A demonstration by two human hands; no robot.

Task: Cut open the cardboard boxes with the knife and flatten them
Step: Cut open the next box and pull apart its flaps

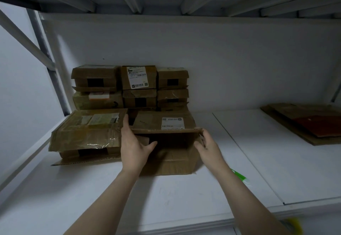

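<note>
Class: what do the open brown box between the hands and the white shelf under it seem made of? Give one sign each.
Open brown box: matte cardboard, by its creased flaps and raw edges. White shelf: probably painted or laminated board; smooth, with a straight seam.

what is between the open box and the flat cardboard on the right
In the head view, only bare white shelf, crossed by a panel seam, separates the open box from the flat cardboard.
</note>
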